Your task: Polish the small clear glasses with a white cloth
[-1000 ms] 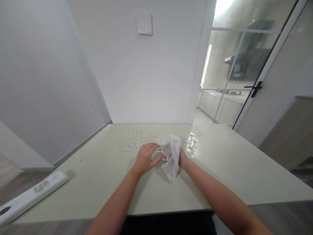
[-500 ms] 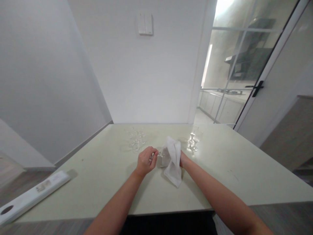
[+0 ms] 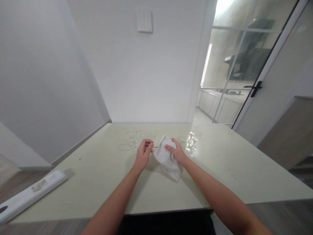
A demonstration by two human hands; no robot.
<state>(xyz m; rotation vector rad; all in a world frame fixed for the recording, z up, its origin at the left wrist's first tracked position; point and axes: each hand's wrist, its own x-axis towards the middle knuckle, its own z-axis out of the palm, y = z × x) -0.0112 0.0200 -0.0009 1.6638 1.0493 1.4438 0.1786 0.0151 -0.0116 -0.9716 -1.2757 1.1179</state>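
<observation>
My left hand [image 3: 144, 152] is closed in a pinch on the foot and stem of a small clear stemmed glass, held sideways above the pale table [image 3: 97, 182]. My right hand [image 3: 176, 150] grips a white cloth [image 3: 166, 157] wrapped over the glass's bowl, so the bowl is hidden. The cloth's loose end hangs down to the tabletop. Several clear stemmed glasses [image 3: 135, 137] stand just beyond my left hand. Two more glasses [image 3: 192, 140] stand to the right of my right hand.
A long white box [image 3: 29, 195] lies at the table's near left corner. A white wall with a light switch [image 3: 144, 21] backs the table. A glass door with a black handle [image 3: 255, 88] stands open at the right.
My left hand went from lying open on the glass to a pinch on its stem. My right hand turned over the top of the cloth, and both hands rose slightly.
</observation>
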